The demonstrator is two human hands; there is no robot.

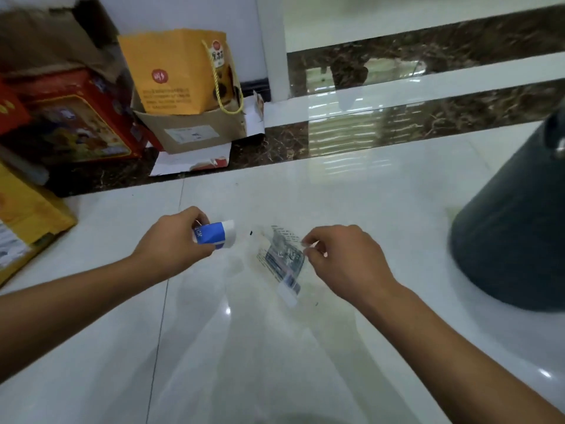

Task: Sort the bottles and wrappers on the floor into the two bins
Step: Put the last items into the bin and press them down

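Observation:
My left hand grips a small blue and white wrapper just above the white tiled floor. To its right, my right hand pinches the upper edge of a clear plastic wrapper with dark print; the wrapper hangs down to the left of that hand, over the floor. A dark grey bin stands at the right edge, only partly in view. No bottle is visible.
Along the wall at the left stand a cardboard box holding an orange paper bag, a red printed box and a yellow box. A dark marble strip borders the floor.

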